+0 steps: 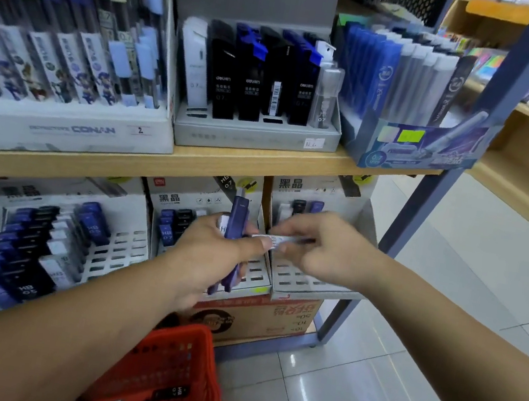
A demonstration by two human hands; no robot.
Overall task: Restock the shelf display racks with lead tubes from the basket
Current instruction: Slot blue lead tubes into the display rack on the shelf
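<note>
while a white lead tube (pixel 279 239) is pinched sideways by the curled fingers of the right hand (pixel 321 247), a bundle of navy tubes (pixel 237 220) is gripped upright in the left hand (pixel 212 258). both are held just in front of the rightmost slotted rack (pixel 299 280), whose front slots are seen unfilled. the white tube is best turned upright and lowered squarely into one such slot, so that no neighbour is knocked. more tubes are left in the red basket (pixel 186 358), below that rack.
</note>
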